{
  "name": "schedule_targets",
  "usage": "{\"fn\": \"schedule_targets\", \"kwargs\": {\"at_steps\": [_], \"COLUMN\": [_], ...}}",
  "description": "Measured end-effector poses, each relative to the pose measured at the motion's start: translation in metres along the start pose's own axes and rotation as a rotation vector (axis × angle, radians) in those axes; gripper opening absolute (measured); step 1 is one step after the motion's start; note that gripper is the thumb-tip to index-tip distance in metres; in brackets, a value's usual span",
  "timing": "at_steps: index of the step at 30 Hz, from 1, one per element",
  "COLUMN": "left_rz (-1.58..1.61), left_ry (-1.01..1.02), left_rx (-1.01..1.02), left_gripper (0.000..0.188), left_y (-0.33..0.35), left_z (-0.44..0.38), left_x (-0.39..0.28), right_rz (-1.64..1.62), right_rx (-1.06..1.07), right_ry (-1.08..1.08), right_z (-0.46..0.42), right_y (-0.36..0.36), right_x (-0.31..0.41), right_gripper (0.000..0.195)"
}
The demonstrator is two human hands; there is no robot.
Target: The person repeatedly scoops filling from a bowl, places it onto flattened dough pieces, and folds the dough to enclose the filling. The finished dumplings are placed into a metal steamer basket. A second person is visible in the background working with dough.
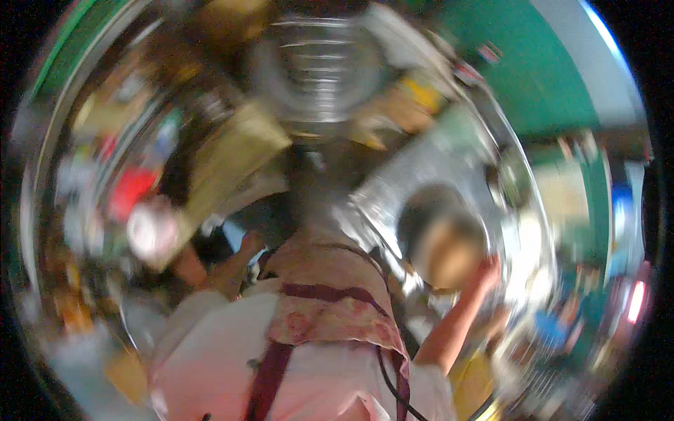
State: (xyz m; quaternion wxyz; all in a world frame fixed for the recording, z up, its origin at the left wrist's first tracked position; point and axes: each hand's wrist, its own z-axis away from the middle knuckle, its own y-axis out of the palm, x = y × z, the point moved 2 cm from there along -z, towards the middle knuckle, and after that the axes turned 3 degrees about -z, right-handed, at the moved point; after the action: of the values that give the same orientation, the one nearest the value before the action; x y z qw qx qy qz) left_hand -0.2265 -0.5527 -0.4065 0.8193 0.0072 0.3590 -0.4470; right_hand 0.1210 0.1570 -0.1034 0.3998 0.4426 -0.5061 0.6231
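Note:
Strong motion blur covers the whole head view. My right arm reaches forward, and my right hand (492, 268) is at the right side of a round dark object (434, 202) with a brown middle, too blurred to name. Whether the fingers grip it or only rest beside it cannot be made out. That object appears over a shiny metal surface (410, 158). My left hand (253, 244) is bent in front of my body, close to a small light-blue piece (234, 236). Its fingers are too smeared to read. I wear a patterned pink apron (337, 321).
A long tan panel or board (237, 147) slants at the left, near a white round object (152, 229) and a red item (131, 192). Ahead stands a ribbed metallic object (324, 73). A green wall (542, 73) rises at the right. A dark cord (392, 387) hangs over my clothing.

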Motion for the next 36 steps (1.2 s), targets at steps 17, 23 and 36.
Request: {"fn": "schedule_targets", "kwargs": {"at_steps": [17, 23, 36], "left_rz": [-0.194, 0.096, -0.314], "left_ry": [0.622, 0.456, 0.697], "left_rx": [0.186, 0.351, 0.208], "left_gripper": [0.02, 0.027, 0.038], "left_y": [0.087, 0.156, 0.183], "left_z": [0.016, 0.075, 0.098], "left_x": [-0.378, -0.393, -0.378], "right_rz": [-0.031, 0.195, 0.531], "right_rx": [-0.679, -0.417, -0.149], "right_ry": [0.284, 0.302, -0.022], "right_z": [0.193, 0.152, 0.023], "right_y": [-0.125, -0.113, -0.067], "right_x": [-0.173, -0.085, -0.076], "right_gripper": [0.016, 0.03, 0.02]}}
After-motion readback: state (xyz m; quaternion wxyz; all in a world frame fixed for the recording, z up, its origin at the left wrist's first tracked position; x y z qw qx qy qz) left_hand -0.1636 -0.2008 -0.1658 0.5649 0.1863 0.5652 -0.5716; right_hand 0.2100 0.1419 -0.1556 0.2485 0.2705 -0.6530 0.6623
